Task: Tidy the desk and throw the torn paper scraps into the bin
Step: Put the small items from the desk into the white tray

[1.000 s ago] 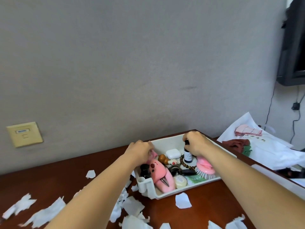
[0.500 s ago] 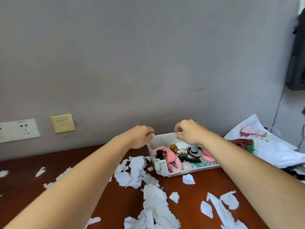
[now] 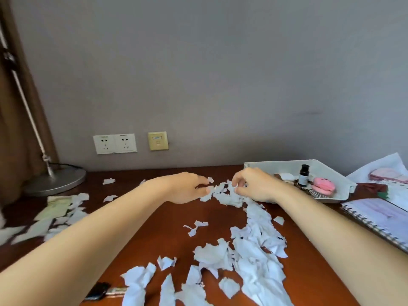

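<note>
Torn white paper scraps [image 3: 254,246] lie strewn over the brown desk [image 3: 141,246], thickest in a band from the middle to the near edge. More scraps [image 3: 57,217] lie at the left. Both of my arms reach to the far end of the band. My left hand [image 3: 187,188] lies low over the desk with its fingertips touching the scraps there. My right hand [image 3: 254,186] has its fingers curled and pinches some of those scraps. No bin is in view.
A white tray [image 3: 331,171] at the back right holds a small dark bottle [image 3: 303,175] and a pink brush [image 3: 323,187]. A spiral notebook [image 3: 379,217] lies right of it. A lamp base [image 3: 55,180] stands back left. A black object [image 3: 97,291] lies near the front edge.
Both hands have left the white tray and moved left and down onto the paper scraps. The view has swung left, so the tray now sits at the right.
</note>
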Available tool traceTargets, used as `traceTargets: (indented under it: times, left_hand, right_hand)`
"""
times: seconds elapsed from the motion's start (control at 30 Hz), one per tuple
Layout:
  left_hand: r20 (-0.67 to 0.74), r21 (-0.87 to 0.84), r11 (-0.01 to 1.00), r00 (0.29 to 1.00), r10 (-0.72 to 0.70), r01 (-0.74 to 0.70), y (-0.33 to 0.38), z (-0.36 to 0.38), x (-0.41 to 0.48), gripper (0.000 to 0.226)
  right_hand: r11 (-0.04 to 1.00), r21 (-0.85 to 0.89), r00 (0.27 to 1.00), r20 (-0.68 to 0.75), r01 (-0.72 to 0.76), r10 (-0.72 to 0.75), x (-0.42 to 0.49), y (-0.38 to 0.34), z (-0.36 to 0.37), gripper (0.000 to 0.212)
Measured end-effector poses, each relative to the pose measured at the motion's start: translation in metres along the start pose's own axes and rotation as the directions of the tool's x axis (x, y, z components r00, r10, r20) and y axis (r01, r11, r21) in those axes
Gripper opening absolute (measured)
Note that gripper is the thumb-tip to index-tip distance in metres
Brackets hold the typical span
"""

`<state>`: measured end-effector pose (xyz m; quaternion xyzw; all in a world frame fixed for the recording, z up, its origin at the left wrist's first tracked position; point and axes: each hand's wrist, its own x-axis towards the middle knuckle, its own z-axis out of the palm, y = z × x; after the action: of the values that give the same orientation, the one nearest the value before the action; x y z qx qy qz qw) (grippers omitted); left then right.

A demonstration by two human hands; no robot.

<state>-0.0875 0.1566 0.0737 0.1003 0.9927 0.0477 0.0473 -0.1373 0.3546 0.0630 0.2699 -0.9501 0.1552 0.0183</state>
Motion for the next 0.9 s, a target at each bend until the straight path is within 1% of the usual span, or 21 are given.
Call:
traceTargets:
  times: [0.13, 0.23, 0.43, 0.5, 0.6, 0.7, 0.77, 0.9]
  left_hand:
    - [0.005, -0.006, 0.996, 0.996, -0.092, 0.092, -0.027, 0.017, -0.051, 0.051]
    - [-0.014, 0.006, 0.988, 0.987, -0.157, 0.157, -0.046, 0.039, -0.093, 0.052]
    - [-0.025, -0.035, 0.937, 0.937, -0.349, 0.348, -0.087, 0.080, -0.164, 0.053]
    - [-0.029, -0.051, 0.916, 0.916, -0.399, 0.397, -0.102, 0.093, -0.182, 0.055]
    - [-0.064, -0.097, 0.880, 0.880, -0.471, 0.464, -0.124, 0.111, -0.204, 0.057]
    - [-0.099, -0.124, 0.843, 0.839, -0.536, 0.524, -0.137, 0.123, -0.220, 0.059]
    - [-0.124, -0.145, 0.818, 0.810, -0.573, 0.557, -0.143, 0.128, -0.227, 0.060]
    - [-0.194, -0.185, 0.775, 0.751, -0.631, 0.604, -0.153, 0.136, -0.236, 0.060]
  right_hand:
    - [0.998, 0.042, 0.998, 0.043, 0.045, -0.047, -0.001, -0.039, 0.026, 0.023]
    - [0.989, 0.106, 0.990, 0.085, 0.107, -0.116, -0.004, -0.071, 0.046, 0.025]
    - [0.962, 0.169, 0.955, 0.171, 0.215, -0.243, -0.009, -0.133, 0.090, 0.026]
    - [0.947, 0.189, 0.936, 0.192, 0.259, -0.294, -0.012, -0.152, 0.103, 0.027]
    - [0.917, 0.223, 0.881, 0.275, 0.331, -0.385, -0.015, -0.179, 0.118, 0.031]
    - [0.900, 0.185, 0.811, 0.389, 0.395, -0.436, -0.015, -0.203, 0.130, 0.040]
    - [0.895, 0.142, 0.786, 0.434, 0.422, -0.440, -0.014, -0.213, 0.137, 0.042]
    - [0.908, 0.096, 0.809, 0.425, 0.407, -0.407, -0.007, -0.227, 0.148, 0.034]
